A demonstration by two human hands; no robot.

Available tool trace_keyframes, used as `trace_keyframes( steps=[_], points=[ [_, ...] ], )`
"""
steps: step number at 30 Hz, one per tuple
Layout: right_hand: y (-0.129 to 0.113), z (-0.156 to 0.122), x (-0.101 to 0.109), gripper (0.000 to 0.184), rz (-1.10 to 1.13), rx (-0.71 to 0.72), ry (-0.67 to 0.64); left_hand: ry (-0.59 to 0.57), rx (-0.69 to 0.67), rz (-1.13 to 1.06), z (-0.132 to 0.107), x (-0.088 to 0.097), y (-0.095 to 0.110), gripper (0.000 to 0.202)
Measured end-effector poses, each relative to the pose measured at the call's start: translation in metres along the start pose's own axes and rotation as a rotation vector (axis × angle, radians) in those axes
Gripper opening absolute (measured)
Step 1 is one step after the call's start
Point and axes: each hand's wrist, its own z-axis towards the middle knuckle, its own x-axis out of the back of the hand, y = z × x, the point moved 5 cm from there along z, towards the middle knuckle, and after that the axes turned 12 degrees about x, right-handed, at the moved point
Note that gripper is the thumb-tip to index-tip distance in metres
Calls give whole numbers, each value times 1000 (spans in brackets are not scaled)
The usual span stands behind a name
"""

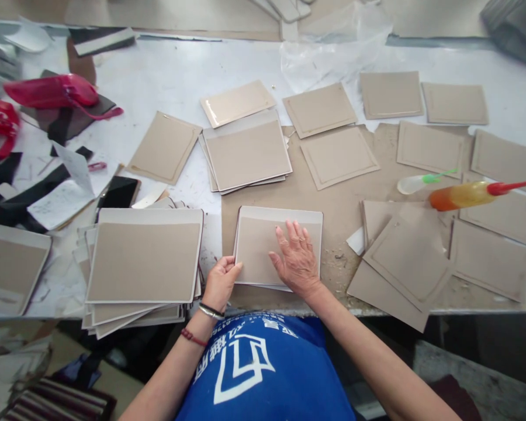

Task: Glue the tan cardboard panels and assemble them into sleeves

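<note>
A taupe rectangular panel [256, 245] with a paler strip along its far edge lies in front of me, on top of at least one similar piece. My left hand [221, 282] pinches its near left edge, thumb on top and fingers curled at the side. My right hand [297, 257] rests flat on the panel's right half, fingers stretched out. To the left stands an uneven stack of like panels [144, 260]. Beyond the held panel is a smaller stack [249, 152]. Loose taupe pieces [339, 156] with a line along their edges lie behind and to the right.
At right, a bottle of amber liquid [462, 196] with a red nozzle and a small green-tipped bottle [411, 185] lie across the pieces. A phone [119, 192], paper scraps [61, 204] and a pink pouch [52, 92] are at left. Clear plastic [328, 55] lies behind.
</note>
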Motion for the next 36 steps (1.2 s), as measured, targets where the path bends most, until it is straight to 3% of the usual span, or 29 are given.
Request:
trace_keyframes(
  steps=[9, 19, 23, 25, 29, 32, 36],
  points=[
    [-4, 4, -37, 65, -20, 61, -139, 10, 21, -9, -1, -2, 1, 42],
    [-7, 4, -33, 61, -9, 82, -57, -85, -19, -35, -2, -9, 5, 42],
    [-4, -3, -20, 51, 18, 102, 85, -84, -49, -67, -2, -7, 7, 45],
    [8, -15, -2, 45, 43, 6, 248, -116, -56, -97, -6, -7, 10, 46],
    [47, -61, 40, 37, 76, -423, 565, -242, -11, -115, -17, -9, 14, 47],
    [65, -93, 43, 38, 274, -681, 552, -308, 38, -119, -23, -11, 14, 47],
    [63, -108, 23, 40, 725, -837, 409, -336, 95, -117, -28, -11, 12, 46]
  ],
)
